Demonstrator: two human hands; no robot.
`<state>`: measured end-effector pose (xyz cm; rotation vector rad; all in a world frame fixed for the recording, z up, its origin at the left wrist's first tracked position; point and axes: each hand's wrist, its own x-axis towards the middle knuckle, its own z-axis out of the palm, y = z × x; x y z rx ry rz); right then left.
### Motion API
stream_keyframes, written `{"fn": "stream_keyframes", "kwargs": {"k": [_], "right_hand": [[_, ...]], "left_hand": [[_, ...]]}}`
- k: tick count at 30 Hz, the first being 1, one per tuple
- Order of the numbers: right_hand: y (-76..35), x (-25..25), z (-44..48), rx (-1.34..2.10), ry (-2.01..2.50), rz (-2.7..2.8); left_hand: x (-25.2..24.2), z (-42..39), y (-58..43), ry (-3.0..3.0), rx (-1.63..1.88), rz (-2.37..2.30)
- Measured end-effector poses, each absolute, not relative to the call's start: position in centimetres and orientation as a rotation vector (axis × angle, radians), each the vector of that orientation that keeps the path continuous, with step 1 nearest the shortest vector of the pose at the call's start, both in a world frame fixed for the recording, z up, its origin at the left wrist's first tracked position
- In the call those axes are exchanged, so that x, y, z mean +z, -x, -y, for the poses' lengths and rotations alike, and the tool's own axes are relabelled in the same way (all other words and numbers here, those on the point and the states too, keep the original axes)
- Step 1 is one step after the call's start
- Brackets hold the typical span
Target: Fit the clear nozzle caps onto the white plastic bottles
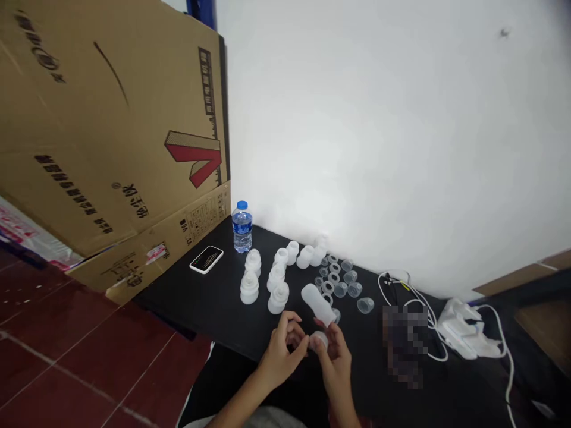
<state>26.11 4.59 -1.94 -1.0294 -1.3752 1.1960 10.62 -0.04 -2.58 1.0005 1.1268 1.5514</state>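
Low over the near edge of the black table, my right hand (333,359) grips a small round whitish piece (319,340) between thumb and fingers. My left hand (282,351) is curled beside it, its thumb and fingertips at the piece's left edge; whether it pinches a part is hidden. Just beyond my right fingers lies a white plastic bottle (317,302), tilted, its near end by the fingertips. Clear domed caps (355,289) and translucent rings (328,287) are scattered behind it. Several white small bottles with tops (277,297) stand to the left.
A water bottle (242,229) and a white-framed device (206,260) sit at the table's left. A large cardboard box (111,131) rises there. White cables (439,345) and a white device (468,333) lie right, beside a pixelated patch. A white wall (379,119) stands behind.
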Motion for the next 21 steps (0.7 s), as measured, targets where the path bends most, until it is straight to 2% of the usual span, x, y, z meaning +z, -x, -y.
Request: {"fn": "stream_keyframes", "kwargs": {"k": [6,9,17,21], "right_hand": [[-28.6,-0.3,-5.3,1.709,0.912,1.354],[-28.9,0.0,-4.9,1.825,0.89,1.392],[-28.6,-0.9,-5.4,1.336,1.145,1.256],[-28.7,-0.6,-5.9,1.398,1.017,1.347]], "left_hand": [[-1.9,-0.6,-9.8,-0.871,1.589,-1.103],[-1.7,-0.7,-9.3,-0.914,1.539,-1.139],[-2.0,-0.3,-8.5,-0.812,1.577,-1.172],[-2.0,-0.3,-8.5,-0.852,1.534,-1.217]]}}
